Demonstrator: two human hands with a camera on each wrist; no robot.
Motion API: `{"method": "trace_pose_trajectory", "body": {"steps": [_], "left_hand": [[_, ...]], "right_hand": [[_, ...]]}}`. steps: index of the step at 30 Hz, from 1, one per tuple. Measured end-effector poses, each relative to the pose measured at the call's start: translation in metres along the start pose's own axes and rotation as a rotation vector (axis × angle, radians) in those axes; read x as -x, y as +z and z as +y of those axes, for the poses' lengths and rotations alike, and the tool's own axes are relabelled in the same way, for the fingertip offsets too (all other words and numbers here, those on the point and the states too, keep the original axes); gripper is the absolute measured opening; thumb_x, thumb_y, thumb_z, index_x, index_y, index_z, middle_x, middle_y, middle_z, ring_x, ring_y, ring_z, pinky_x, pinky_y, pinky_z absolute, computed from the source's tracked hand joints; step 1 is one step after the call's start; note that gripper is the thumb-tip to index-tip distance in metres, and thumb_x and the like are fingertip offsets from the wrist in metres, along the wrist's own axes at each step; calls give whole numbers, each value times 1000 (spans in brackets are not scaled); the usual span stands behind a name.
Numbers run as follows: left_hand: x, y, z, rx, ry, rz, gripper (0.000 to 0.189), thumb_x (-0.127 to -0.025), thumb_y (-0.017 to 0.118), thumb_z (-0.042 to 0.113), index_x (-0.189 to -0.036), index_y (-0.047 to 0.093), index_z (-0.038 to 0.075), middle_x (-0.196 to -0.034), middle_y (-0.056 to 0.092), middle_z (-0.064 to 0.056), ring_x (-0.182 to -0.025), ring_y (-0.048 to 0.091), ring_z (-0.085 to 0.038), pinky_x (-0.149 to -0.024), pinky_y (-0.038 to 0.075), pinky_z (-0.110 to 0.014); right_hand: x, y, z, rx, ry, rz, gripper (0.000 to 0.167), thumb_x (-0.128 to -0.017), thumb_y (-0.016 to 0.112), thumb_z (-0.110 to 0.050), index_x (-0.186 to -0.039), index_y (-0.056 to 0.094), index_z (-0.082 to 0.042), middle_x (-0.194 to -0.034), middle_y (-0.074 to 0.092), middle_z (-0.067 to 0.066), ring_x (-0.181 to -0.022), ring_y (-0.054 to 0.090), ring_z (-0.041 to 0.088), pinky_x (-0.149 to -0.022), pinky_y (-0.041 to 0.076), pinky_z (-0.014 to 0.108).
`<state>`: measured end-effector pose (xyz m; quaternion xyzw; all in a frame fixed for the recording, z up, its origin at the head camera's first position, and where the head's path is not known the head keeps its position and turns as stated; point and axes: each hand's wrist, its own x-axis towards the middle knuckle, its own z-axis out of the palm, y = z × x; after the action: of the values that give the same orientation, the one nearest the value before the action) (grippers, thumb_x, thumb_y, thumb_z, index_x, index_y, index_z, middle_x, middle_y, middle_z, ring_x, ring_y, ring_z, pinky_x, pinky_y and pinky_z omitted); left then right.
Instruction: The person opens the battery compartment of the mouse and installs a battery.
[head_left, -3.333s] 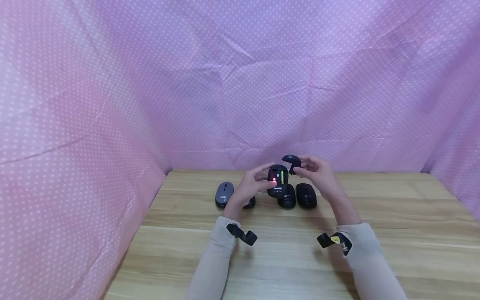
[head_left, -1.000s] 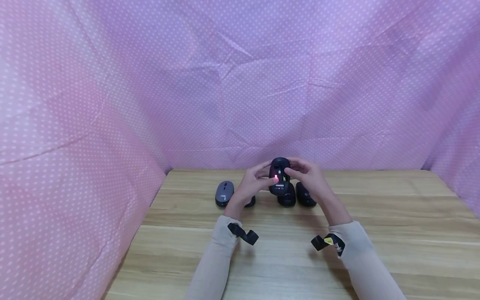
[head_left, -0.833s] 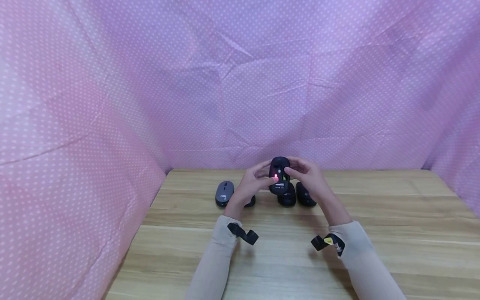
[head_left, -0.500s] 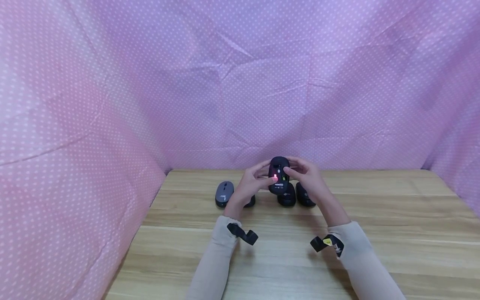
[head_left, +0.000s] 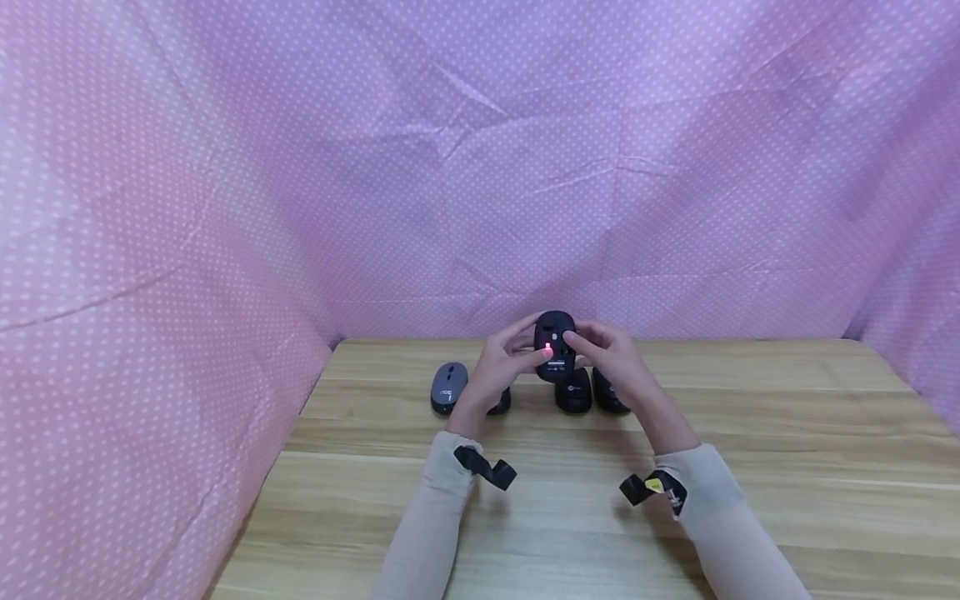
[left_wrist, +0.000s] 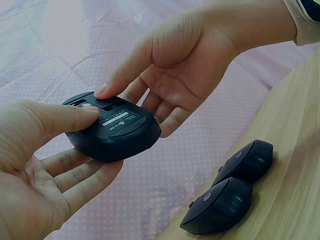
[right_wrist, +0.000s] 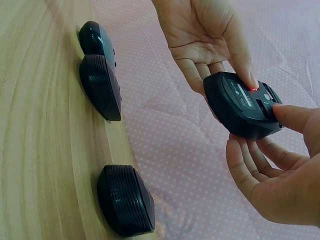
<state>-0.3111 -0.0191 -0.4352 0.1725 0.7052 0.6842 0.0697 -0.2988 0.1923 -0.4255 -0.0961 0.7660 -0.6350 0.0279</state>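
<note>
A black computer mouse (head_left: 553, 320) is held up over the back of the table, its underside facing the head camera. My left hand (head_left: 497, 367) grips its left side, the thumb laid across the underside by a glowing red sensor light. From the other side my right hand (head_left: 619, 360) pinches the mouse, thumb on the underside and fingers behind. In the left wrist view a white label and a dark slot show on the mouse (left_wrist: 125, 137). Right beside that slot, in the right wrist view, lies the right thumb on the mouse (right_wrist: 232, 107).
On the wooden table (head_left: 555, 517) a grey-topped mouse (head_left: 449, 387) stands at the left, with a dark mouse (head_left: 501, 405) partly hidden behind the left wrist. Two black mice (head_left: 573, 393) sit side by side below the held one. Pink dotted cloth (head_left: 480, 208) hangs behind.
The right hand earlier held a black cover apart from the mouse, baring a battery; it then brought the cover onto the underside. Lately the mouse has risen slightly and less of the battery shows.
</note>
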Motion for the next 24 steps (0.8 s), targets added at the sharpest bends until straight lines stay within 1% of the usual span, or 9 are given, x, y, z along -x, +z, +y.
{"method": "trace_pose_trajectory", "body": {"steps": [3, 7, 11, 15, 21, 24], "left_hand": [[1, 0, 1, 3, 0, -1, 60, -93, 73, 11, -149, 54, 22, -137, 65, -19, -116, 69, -29, -87, 63, -36], [1, 0, 2, 15, 4, -6, 60, -94, 73, 13, -149, 53, 22, -137, 65, -18, -119, 67, -28, -88, 63, -36], [1, 0, 1, 24, 5, -8, 59, -94, 73, 13, -148, 54, 22, -138, 64, -17, -122, 65, -27, -87, 63, -35], [0, -1, 0, 32, 16, -12, 57, -94, 73, 12, -148, 55, 21, -139, 64, -17, -122, 65, -27, -85, 63, -34], [0, -1, 0, 34, 11, -11, 56, -94, 73, 12, -147, 55, 20, -139, 64, -16, -122, 66, -27, -84, 63, -33], [0, -1, 1, 37, 7, -9, 56, -94, 73, 11, -147, 56, 21, -139, 64, -15, -123, 65, -27, -84, 63, -33]], "right_hand": [[0, 1, 0, -6, 8, 5, 51, -104, 61, -33, -142, 56, 1, -134, 63, 22, -99, 64, 3, -93, 60, 37], [0, 3, -1, -4, 8, 15, 51, -104, 60, -32, -141, 56, 3, -133, 63, 22, -98, 65, 2, -93, 60, 36], [-1, 5, 0, -5, -8, 29, 48, -104, 61, -29, -138, 58, 4, -129, 66, 21, -95, 65, 1, -86, 61, 28], [0, 6, 1, -3, -25, 39, 45, -103, 62, -25, -136, 59, 5, -126, 68, 21, -92, 66, 1, -80, 61, 25], [-1, 6, 1, -4, -28, 41, 44, -103, 62, -23, -136, 59, 6, -124, 68, 21, -90, 66, 1, -80, 61, 24], [-1, 6, 1, -2, -19, 42, 43, -103, 62, -23, -136, 59, 5, -121, 69, 18, -91, 66, 2, -81, 60, 23]]}}
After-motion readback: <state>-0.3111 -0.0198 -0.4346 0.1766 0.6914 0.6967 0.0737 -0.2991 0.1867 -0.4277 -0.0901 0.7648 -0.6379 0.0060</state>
